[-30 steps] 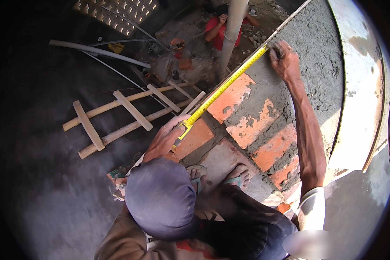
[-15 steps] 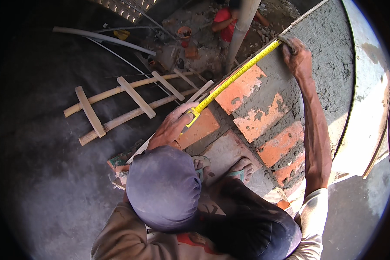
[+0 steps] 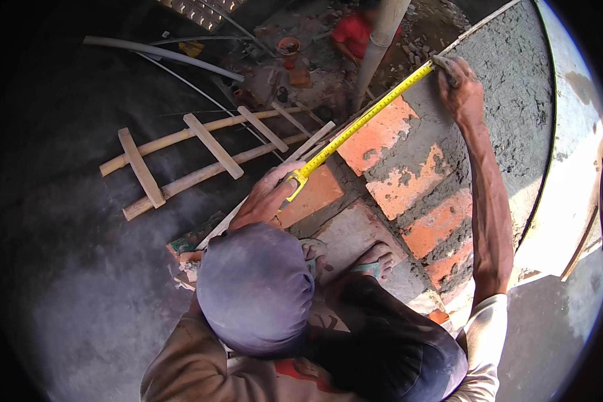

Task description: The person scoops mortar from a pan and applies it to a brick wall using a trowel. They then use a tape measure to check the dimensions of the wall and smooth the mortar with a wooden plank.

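A yellow tape measure (image 3: 365, 122) is pulled out straight along the edge of a raised surface of orange bricks (image 3: 412, 187) and grey mortar. My left hand (image 3: 260, 199) is closed around its case at the near left end. At the far end, my right hand (image 3: 463, 94) pinches the tip of the blade with bent fingers, over the border between the bricks and the rough wet mortar (image 3: 506, 77). The blade runs taut between both hands. A grey cloth cap (image 3: 253, 288) hides most of my left forearm.
Below on the left lies a wooden ladder (image 3: 208, 144), with grey pipes (image 3: 164, 55) beyond it. A bamboo pole (image 3: 375, 53) rises at the edge. Behind it is a person in a red shirt (image 3: 355, 37), near an orange bucket (image 3: 289, 46). A pale curved sheet (image 3: 573, 161) borders the mortar.
Both hands keep their hold, and the tape stays stretched in nearly the same place. The view has shifted slightly. Behind the pole, the person in red has lowered their arms.
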`<action>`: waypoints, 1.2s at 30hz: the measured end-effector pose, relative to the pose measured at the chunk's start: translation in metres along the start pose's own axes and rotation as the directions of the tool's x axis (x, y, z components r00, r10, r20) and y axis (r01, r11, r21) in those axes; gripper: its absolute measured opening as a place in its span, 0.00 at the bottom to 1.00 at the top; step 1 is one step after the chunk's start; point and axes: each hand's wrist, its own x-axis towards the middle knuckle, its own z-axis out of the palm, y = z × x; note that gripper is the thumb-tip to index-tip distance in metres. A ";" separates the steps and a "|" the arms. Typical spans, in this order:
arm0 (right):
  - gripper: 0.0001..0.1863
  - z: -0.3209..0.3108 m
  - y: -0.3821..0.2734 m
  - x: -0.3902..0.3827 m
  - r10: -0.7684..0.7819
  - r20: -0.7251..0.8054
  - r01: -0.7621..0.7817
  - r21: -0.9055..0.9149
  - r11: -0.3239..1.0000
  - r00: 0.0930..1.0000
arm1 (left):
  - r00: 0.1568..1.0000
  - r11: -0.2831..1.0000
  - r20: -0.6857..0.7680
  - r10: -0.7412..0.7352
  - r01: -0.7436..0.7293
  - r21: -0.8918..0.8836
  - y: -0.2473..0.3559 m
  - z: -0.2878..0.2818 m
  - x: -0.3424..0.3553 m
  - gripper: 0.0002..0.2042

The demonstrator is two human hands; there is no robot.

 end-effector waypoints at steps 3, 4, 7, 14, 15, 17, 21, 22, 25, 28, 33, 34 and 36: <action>0.16 0.006 -0.006 0.002 0.004 0.002 -0.004 0.024 1.000 1.000 | 1.000 1.000 -0.022 -0.010 0.010 0.029 -0.005 0.000 -0.002 0.24; 0.16 0.007 -0.009 0.001 0.008 0.001 -0.008 0.055 0.998 1.000 | 1.000 0.999 -0.030 -0.003 0.004 0.035 -0.006 -0.001 -0.004 0.24; 0.16 -0.012 -0.006 0.001 0.028 0.027 -0.029 0.039 0.999 0.999 | 1.000 1.000 0.009 0.011 -0.011 0.005 0.002 0.003 0.004 0.24; 0.15 0.002 -0.006 0.004 -0.014 -0.010 0.015 0.057 0.998 1.000 | 0.999 0.998 -0.011 0.053 -0.053 0.033 -0.007 0.001 0.000 0.24; 0.15 0.001 -0.007 0.004 -0.004 -0.003 0.004 0.068 0.998 1.000 | 0.999 1.000 -0.017 0.028 -0.028 0.008 -0.004 0.002 0.001 0.24; 0.15 0.000 -0.010 0.006 0.018 0.011 -0.019 0.091 0.996 1.000 | 0.996 0.996 0.007 0.084 -0.084 0.035 -0.009 0.000 0.003 0.25; 0.15 0.001 -0.011 0.008 0.044 0.001 -0.044 0.095 0.995 0.999 | 0.995 0.993 0.021 0.103 -0.104 0.057 -0.009 0.001 0.003 0.25; 0.15 0.006 -0.016 0.007 0.051 0.004 -0.051 0.112 0.992 0.999 | 0.998 0.997 0.003 0.069 -0.069 0.046 -0.009 0.001 -0.002 0.25; 0.14 0.004 -0.008 0.001 0.089 -0.002 -0.088 0.121 0.989 0.996 | 1.000 1.000 -0.018 -0.008 0.008 -0.004 0.003 0.004 -0.002 0.25; 0.14 0.008 -0.005 -0.001 0.098 -0.008 -0.096 0.129 0.987 0.995 | 0.999 0.999 -0.025 -0.025 0.025 -0.020 0.006 0.002 -0.002 0.26; 0.15 0.002 0.010 -0.014 0.107 -0.023 -0.105 0.074 0.992 0.994 | 0.999 1.000 -0.030 0.024 -0.024 0.001 0.009 0.005 0.005 0.26; 0.14 0.004 0.010 -0.015 0.107 -0.032 -0.105 0.060 0.993 0.994 | 0.999 1.000 -0.029 0.030 -0.030 0.010 0.007 0.002 0.003 0.26; 0.13 0.007 0.011 -0.019 0.109 -0.052 -0.108 0.027 0.994 0.993 | 0.999 0.998 -0.013 0.046 -0.045 0.032 -0.003 -0.003 0.005 0.26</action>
